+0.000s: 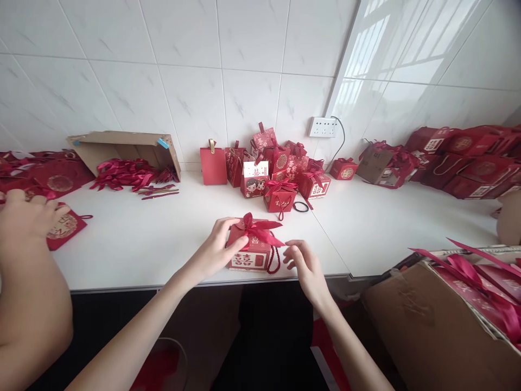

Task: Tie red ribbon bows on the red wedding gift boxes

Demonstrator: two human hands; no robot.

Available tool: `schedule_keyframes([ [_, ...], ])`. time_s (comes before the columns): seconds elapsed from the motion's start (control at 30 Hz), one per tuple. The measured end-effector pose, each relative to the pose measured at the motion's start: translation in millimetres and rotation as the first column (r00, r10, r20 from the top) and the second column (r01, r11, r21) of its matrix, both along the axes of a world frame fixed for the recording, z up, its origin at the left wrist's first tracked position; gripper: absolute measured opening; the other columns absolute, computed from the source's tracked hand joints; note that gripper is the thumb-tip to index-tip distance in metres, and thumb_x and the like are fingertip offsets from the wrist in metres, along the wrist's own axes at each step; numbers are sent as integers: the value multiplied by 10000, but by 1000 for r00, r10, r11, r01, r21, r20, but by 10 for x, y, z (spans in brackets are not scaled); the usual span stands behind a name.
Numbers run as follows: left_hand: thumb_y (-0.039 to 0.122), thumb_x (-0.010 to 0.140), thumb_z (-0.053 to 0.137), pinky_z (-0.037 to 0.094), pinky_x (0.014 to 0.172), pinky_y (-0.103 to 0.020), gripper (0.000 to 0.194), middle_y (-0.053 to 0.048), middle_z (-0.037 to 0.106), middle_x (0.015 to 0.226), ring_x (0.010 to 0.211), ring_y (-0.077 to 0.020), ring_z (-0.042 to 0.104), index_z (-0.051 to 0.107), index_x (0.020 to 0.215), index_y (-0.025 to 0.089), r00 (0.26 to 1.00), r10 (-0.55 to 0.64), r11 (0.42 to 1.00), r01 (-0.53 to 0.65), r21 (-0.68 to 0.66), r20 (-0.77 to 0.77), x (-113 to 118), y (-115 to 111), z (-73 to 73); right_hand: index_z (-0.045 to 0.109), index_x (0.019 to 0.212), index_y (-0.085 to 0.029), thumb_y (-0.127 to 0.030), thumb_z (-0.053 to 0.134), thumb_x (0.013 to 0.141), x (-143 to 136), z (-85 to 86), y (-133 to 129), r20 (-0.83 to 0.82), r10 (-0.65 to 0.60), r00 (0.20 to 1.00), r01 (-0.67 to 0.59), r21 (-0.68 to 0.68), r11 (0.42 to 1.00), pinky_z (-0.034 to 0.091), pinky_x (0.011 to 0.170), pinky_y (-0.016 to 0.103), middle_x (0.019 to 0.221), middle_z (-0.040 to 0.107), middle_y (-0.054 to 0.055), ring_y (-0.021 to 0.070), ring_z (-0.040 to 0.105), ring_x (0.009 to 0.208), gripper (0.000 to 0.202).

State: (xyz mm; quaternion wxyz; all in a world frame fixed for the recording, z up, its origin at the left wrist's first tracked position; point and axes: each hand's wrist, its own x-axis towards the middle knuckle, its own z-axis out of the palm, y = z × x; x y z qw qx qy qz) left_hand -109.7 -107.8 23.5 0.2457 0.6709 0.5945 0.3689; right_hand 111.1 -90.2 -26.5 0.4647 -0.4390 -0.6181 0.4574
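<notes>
A red gift box [249,259] with white panels and gold-red characters stands near the table's front edge. On its top lies a red ribbon bow [254,231], and a dark red cord handle hangs at its right side. My left hand [222,247] is on the box's left side, its thumb on the top by the bow and its fingers behind, wrapped round the box. Just right of the box is my right hand [303,266], fingers curled but apart, near the tip of a ribbon tail; nothing shows in it.
Finished-looking red boxes [280,195] stand by the wall, a black ring [301,206] beside them. A cardboard box [126,142] holds ribbons at the back left. Another person's hand [24,217] works at left. A large carton [419,315] fills the right foreground.
</notes>
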Motion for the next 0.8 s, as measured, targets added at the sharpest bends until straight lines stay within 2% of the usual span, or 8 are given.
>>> schedule_keyframes([
  [0.1, 442, 819, 499, 296, 1093, -349, 512, -23, 346, 1446, 1334, -209, 318, 395, 1296, 288, 980, -177, 981, 184, -68, 90, -40, 102, -46, 524, 933, -183, -593, 352, 863, -23, 61, 75, 25, 84, 996, -83, -20, 996, 447, 670, 291, 892, 579, 52, 171, 557, 781, 450],
  [0.2, 441, 801, 521, 352, 1059, -346, 505, -15, 350, 1454, 1323, -228, 344, 460, 1275, 277, 932, -254, 939, 302, -166, 257, -153, 245, -38, 528, 759, -174, -573, 350, 876, -53, 133, -43, 106, 202, 974, -198, -40, 979, 423, 675, 281, 741, 577, 26, 152, 531, 708, 453],
  [0.27, 423, 774, 551, 377, 1037, -357, 465, -36, 418, 1412, 1298, -241, 385, 532, 1204, 248, 934, -196, 957, 248, -150, 297, -216, 310, 1, 517, 711, -171, -561, 366, 877, -75, 152, -160, 136, 272, 953, -266, -63, 962, 414, 668, 275, 690, 580, 19, 144, 526, 673, 449],
  [0.33, 399, 767, 552, 388, 1023, -363, 393, -61, 527, 1317, 1247, -241, 450, 583, 1114, 218, 956, -80, 990, 109, -89, 283, -237, 332, 52, 518, 704, -171, -555, 371, 879, -103, 151, -251, 144, 322, 936, -313, -88, 946, 413, 656, 272, 682, 591, 20, 144, 534, 665, 447],
  [0.43, 380, 792, 510, 410, 991, -361, 294, -74, 636, 1139, 1132, -232, 544, 612, 990, 188, 974, 56, 998, -61, 16, 221, -176, 293, 130, 515, 716, -174, -552, 386, 874, -169, 156, -304, 141, 327, 934, -315, -105, 943, 409, 621, 261, 663, 586, 14, 140, 538, 636, 430],
  [0.5, 390, 811, 489, 434, 953, -356, 278, -66, 644, 1090, 1069, -226, 573, 614, 956, 188, 989, 34, 999, -39, 36, 147, -91, 241, 165, 503, 684, -174, -541, 400, 869, -229, 188, -300, 156, 298, 942, -289, -79, 954, 399, 591, 252, 631, 571, 9, 132, 527, 603, 424],
  [0.63, 389, 844, 452, 419, 959, -343, 264, -41, 618, 1078, 1055, -206, 558, 615, 960, 217, 993, -114, 992, 114, 45, -12, 69, 166, 157, 518, 623, -173, -481, 415, 875, -354, 278, -285, 180, 255, 950, -253, -35, 967, 380, 543, 236, 569, 561, 7, 120, 509, 548, 411],
  [0.8, 345, 836, 468, 410, 975, -328, 239, -52, 566, 1119, 1112, -202, 519, 623, 976, 228, 969, -248, 967, 247, 68, 8, 69, 243, 71, 591, 681, -169, -469, 396, 892, -390, 257, -346, 44, 374, 926, -369, -93, 925, 396, 546, 232, 543, 577, 2, 111, 498, 516, 415],
])
